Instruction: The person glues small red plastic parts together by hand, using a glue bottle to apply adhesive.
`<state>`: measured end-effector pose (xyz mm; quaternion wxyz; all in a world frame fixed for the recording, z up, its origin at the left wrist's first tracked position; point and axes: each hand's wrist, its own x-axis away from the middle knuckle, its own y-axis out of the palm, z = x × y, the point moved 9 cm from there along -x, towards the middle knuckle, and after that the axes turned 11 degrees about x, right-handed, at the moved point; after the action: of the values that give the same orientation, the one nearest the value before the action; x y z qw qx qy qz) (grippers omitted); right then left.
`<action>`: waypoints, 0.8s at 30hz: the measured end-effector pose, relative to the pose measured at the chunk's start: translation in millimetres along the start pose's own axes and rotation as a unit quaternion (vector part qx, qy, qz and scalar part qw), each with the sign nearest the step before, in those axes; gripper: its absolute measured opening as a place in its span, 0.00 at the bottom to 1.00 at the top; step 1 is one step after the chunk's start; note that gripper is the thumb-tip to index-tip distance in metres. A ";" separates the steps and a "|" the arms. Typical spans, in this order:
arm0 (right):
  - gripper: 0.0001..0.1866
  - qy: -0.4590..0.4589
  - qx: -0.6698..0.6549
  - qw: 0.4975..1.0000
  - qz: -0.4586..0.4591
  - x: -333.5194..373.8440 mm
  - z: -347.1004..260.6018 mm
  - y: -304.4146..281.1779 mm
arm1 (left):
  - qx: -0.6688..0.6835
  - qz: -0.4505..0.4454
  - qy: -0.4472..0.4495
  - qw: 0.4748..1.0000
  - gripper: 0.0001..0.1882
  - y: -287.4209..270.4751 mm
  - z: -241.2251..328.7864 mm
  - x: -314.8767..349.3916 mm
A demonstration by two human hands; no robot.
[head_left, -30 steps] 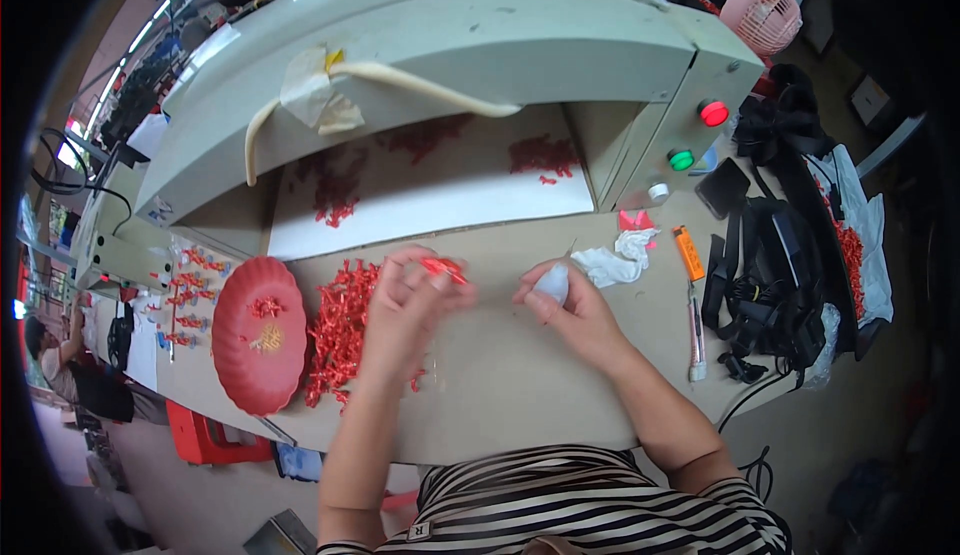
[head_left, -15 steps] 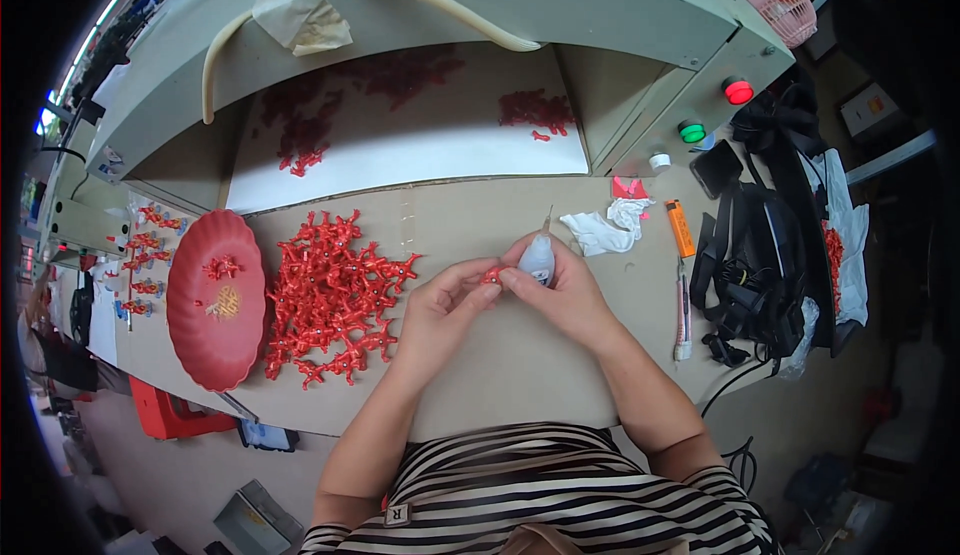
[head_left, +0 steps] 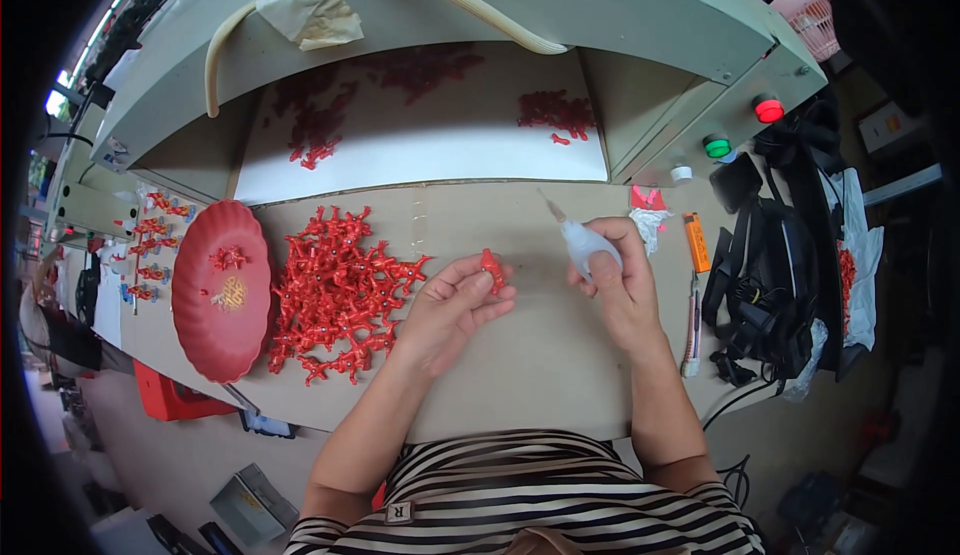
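Note:
Between the thumb and fingers of my left hand (head_left: pixel 455 305) is a small red plastic figure part (head_left: pixel 492 269). My right hand (head_left: pixel 622 290) is closed around a translucent squeeze bottle (head_left: pixel 588 245) whose thin needle tip points up and to the left. The two hands are apart above the bench, and the tip does not touch the red part. Left of my left hand lies a heap of red plastic figures (head_left: pixel 335 295). Beyond that heap, a red scalloped tray (head_left: pixel 222 355) holds a few red pieces and many tiny gold-coloured pieces.
A bench cabinet (head_left: pixel 420 170) at the back has a white-floored opening with red parts inside. At right lie crumpled white tissue (head_left: pixel 650 227), an orange box (head_left: pixel 697 242), a slim pen-like tool (head_left: pixel 692 325) and a black bag (head_left: pixel 765 275). More figures (head_left: pixel 155 245) stand at far left.
My hands have separated. The right hand has moved right with the bottle, now tilted with its tip to the upper left. The red part in my left hand shows more fully.

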<state>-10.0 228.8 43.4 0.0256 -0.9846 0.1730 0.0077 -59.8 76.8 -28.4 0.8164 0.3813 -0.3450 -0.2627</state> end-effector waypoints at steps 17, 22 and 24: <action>0.11 -0.110 0.178 0.975 0.068 5.4 -16.5 -5.6 | 0.003 -0.001 -0.007 1.000 0.15 -1.0 -1.2 -0.2; 0.12 -0.128 0.205 0.968 0.066 6.1 -19.6 -2.4 | -0.001 -0.004 -0.005 1.000 0.14 0.8 -0.8 -0.1; 0.13 -0.128 0.209 0.967 0.065 5.8 -18.3 -1.8 | -0.002 -0.003 -0.005 1.000 0.14 0.3 -1.0 -0.2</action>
<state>-3.8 227.5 61.6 0.2520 -0.9348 0.2301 0.0987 -59.1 77.6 -28.8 0.8146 0.3793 -0.3473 -0.2681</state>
